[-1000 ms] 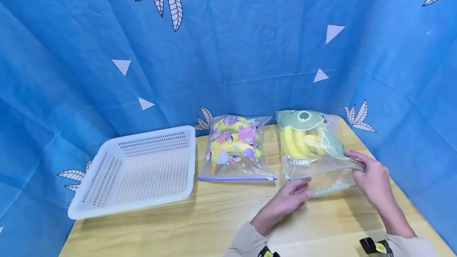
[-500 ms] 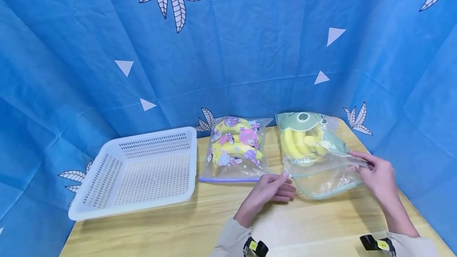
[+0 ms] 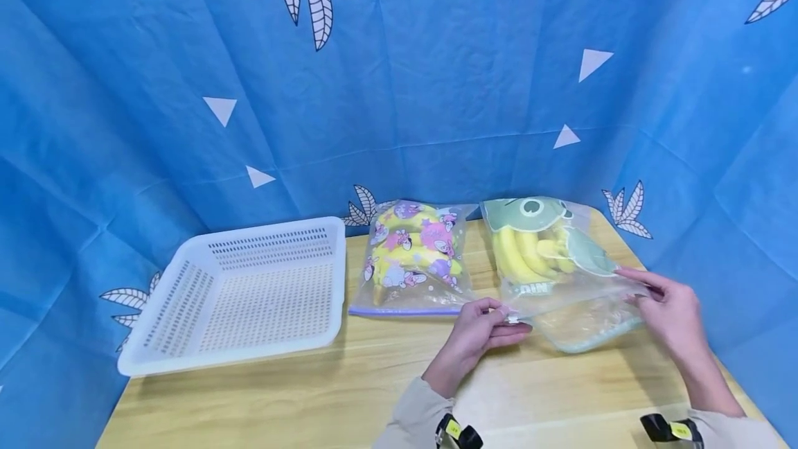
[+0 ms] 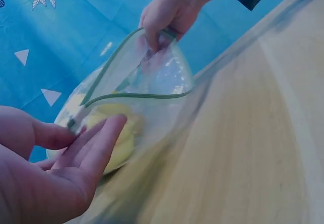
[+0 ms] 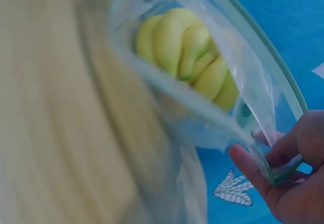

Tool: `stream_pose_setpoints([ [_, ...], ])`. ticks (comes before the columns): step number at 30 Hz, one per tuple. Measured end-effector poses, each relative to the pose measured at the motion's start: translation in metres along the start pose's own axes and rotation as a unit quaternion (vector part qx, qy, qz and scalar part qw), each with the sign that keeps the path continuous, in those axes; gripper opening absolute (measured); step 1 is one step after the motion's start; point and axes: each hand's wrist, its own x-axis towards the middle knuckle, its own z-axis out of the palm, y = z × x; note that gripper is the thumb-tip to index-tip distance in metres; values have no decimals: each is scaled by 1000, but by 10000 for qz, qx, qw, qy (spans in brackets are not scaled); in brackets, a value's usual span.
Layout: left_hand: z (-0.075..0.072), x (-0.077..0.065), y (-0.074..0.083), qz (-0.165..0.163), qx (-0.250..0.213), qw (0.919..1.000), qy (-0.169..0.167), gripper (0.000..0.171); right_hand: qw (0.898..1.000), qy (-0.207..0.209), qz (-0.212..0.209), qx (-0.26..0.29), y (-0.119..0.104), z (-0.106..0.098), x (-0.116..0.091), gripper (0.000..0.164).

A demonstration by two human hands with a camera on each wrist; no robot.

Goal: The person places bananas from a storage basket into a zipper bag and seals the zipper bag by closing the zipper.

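A clear zip bag with a green cartoon print lies at the right of the table, its mouth gaping toward me. Yellow bananas show inside it through the opening. With thumb and fingers, my left hand pinches the bag's left corner at the small zip slider. The opposite corner of the mouth is gripped by my right hand, thumb inside or against the rim; the right wrist view shows the green zip edge between its fingers. The left hand's lower fingers extend below the bag edge.
Left of this bag lies another zip bag with pink and purple prints, a purple zip and bananas inside. A white perforated basket stands at the left of the wooden table. Blue curtain surrounds the back and sides.
The left hand first moved left to the bag's left corner, and now pinches it by the slider. The right hand keeps its grip and has shifted slightly right; the mouth gapes wider.
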Motion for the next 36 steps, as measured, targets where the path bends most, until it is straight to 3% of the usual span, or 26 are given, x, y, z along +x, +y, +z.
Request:
stream_pose_setpoints([
  [3, 2, 1, -3, 115, -114, 9996, 246, 9, 9996, -193, -114, -146, 4, -2, 4, 38],
  [6, 8, 1, -6, 333, -322, 9979, 457, 8, 9992, -114, -246, -285, 5, -5, 8, 37],
  [9, 13, 1, -9, 538, -592, 9954, 535, 6, 9989, -113, -417, -204, 5, -10, 8, 34],
  [12, 12, 2, -10, 532, -564, 9962, 389, 4, 9977, -450, -508, -61, 8, -16, 2, 37],
  [17, -9, 2, 0, 475, -115, 9988, -31, 5, 9931, -649, -981, 12, 12, -17, -9, 60],
  [19, -21, 1, 5, 552, 82, 9984, 15, 6, 9901, -670, -1227, 95, 11, -13, -11, 68],
  [23, -40, -1, 10, 669, 420, 9964, 296, 11, 9843, -879, -1449, 492, 6, -6, -9, 70],
  [29, -37, -5, 5, 626, 441, 9965, 342, 15, 9912, -483, -940, 801, 6, -4, -6, 63],
  [32, -32, -6, 5, 628, 656, 9953, 344, 20, 9938, -448, -588, 834, 9, -6, -9, 57],
  [36, -33, -7, 10, 693, 1128, 9905, 377, 24, 9900, -559, -376, 1240, 11, -13, -18, 56],
])
